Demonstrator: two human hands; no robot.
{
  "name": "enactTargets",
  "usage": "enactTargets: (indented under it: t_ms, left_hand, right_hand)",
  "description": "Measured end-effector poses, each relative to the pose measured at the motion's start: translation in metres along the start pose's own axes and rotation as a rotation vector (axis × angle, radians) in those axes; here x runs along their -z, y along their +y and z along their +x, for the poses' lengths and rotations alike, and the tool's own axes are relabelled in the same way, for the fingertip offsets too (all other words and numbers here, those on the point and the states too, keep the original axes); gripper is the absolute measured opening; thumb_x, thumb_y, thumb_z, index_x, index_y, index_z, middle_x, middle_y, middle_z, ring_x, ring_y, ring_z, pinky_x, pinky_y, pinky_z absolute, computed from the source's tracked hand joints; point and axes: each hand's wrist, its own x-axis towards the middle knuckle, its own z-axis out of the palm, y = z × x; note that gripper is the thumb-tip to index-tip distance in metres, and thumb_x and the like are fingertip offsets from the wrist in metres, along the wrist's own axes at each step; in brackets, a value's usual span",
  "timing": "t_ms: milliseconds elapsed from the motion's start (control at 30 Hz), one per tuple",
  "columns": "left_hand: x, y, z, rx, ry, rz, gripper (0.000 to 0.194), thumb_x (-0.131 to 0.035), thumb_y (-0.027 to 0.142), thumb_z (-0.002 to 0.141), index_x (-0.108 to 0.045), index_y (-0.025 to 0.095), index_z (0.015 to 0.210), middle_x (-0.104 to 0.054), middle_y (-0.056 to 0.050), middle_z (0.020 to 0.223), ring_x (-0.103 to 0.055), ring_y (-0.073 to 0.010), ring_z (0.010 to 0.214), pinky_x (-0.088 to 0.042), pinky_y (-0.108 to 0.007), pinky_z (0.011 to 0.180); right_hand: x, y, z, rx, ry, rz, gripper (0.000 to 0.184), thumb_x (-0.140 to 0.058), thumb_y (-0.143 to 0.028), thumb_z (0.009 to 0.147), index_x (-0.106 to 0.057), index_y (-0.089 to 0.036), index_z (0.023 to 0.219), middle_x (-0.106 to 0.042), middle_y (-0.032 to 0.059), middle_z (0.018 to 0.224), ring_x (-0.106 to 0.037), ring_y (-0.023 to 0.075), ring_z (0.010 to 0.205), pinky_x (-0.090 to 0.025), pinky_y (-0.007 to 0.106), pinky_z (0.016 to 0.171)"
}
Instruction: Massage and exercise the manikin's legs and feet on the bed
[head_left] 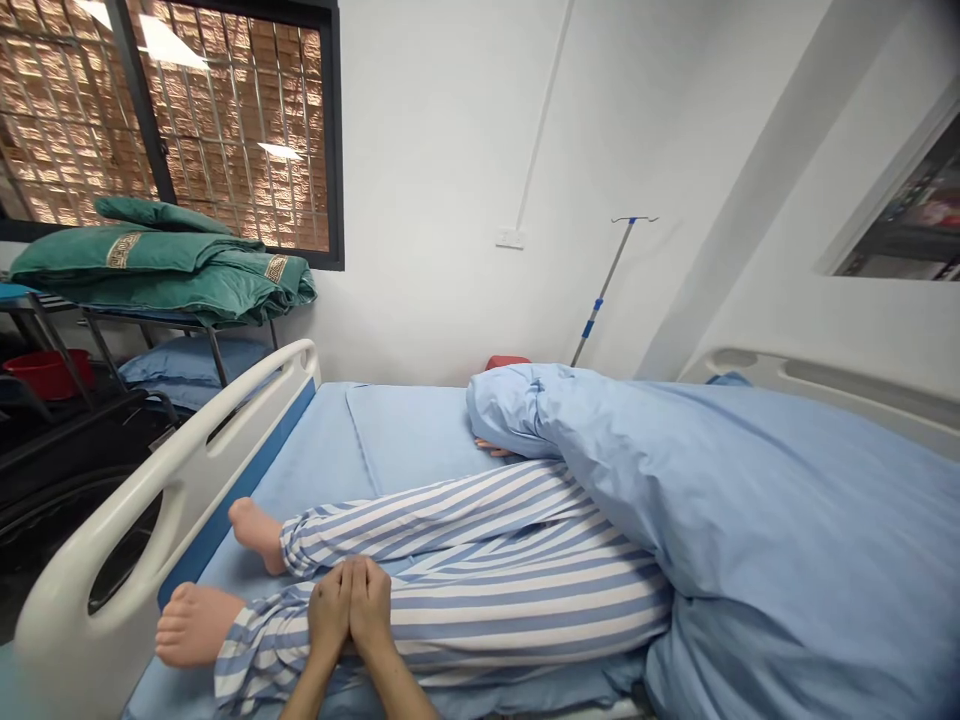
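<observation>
My left hand (pixel 331 610) and my right hand (pixel 370 607) lie side by side on the nearer lower leg of a figure that looks like a care manikin. Their fingers curl down over the blue-and-white striped trousers (pixel 525 605), and the fingertips are hidden. To the left, the near bare foot (pixel 196 625) and the far bare foot (pixel 256 535) stick out of the trouser cuffs. A light blue quilt (pixel 750 500) covers the upper body, with a bit of a hand (pixel 491 447) showing at its edge.
The white footboard (pixel 180 480) closes off the bed's left end, and a pale headboard (pixel 825 385) stands at the right. Behind the bed are an IV pole (pixel 604 295) and a red object (pixel 508 361). Green bedding (pixel 165 265) is stacked on a stand below the window.
</observation>
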Motion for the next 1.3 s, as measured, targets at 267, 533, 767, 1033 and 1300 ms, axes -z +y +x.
enactTargets:
  t_ms: [267, 533, 767, 1033, 1300]
  left_hand:
    - [0.018, 0.024, -0.003, 0.058, -0.169, 0.184, 0.034, -0.032, 0.028, 0.083, -0.062, 0.019, 0.098, -0.064, -0.009, 0.108, -0.056, -0.0237, 0.099, -0.039, -0.031, 0.082]
    - [0.020, 0.041, -0.005, 0.150, -0.220, 0.200, 0.032, -0.028, 0.037, 0.082, -0.056, 0.022, 0.083, -0.066, -0.008, 0.089, -0.059, -0.0248, 0.087, -0.039, -0.032, 0.068]
    - [0.016, 0.048, -0.004, 0.027, -0.345, 0.336, 0.036, -0.026, 0.036, 0.083, -0.056, 0.019, 0.092, -0.065, -0.011, 0.100, -0.058, -0.0237, 0.094, -0.039, -0.034, 0.078]
    - [0.015, 0.046, 0.001, 0.031, -0.378, 0.334, 0.036, -0.027, 0.037, 0.082, -0.059, 0.020, 0.081, -0.065, -0.012, 0.094, -0.059, -0.0261, 0.091, -0.040, -0.036, 0.075]
    - [0.003, 0.060, 0.016, -0.020, -0.149, -0.168, 0.036, -0.036, 0.042, 0.077, -0.047, 0.018, 0.052, -0.055, -0.002, 0.053, -0.052, -0.0163, 0.059, -0.037, -0.026, 0.058]
  right_hand:
    - [0.030, -0.020, 0.015, 0.081, -0.064, -0.268, 0.041, -0.032, -0.034, 0.088, -0.049, -0.018, 0.054, -0.054, 0.0012, 0.053, -0.045, 0.0119, 0.051, -0.023, 0.024, 0.050]
    - [0.062, -0.009, 0.015, 0.158, -0.057, -0.406, 0.045, -0.028, -0.033, 0.091, -0.050, -0.018, 0.056, -0.054, 0.0002, 0.052, -0.046, 0.0108, 0.051, -0.021, 0.024, 0.051]
    - [0.061, 0.009, 0.005, 0.148, -0.023, -0.551, 0.040, -0.029, -0.028, 0.091, -0.055, -0.019, 0.061, -0.062, 0.0029, 0.059, -0.054, 0.0127, 0.056, -0.019, 0.027, 0.052]
    - [0.062, 0.009, 0.009, 0.203, 0.072, -0.448, 0.041, -0.032, -0.029, 0.090, -0.056, -0.019, 0.058, -0.060, 0.0027, 0.054, -0.053, 0.0141, 0.052, -0.018, 0.028, 0.050]
    - [0.066, 0.007, 0.010, 0.129, 0.055, -0.234, 0.042, -0.030, -0.032, 0.091, -0.057, -0.019, 0.062, -0.062, 0.0041, 0.059, -0.054, 0.0156, 0.055, -0.024, 0.026, 0.051]
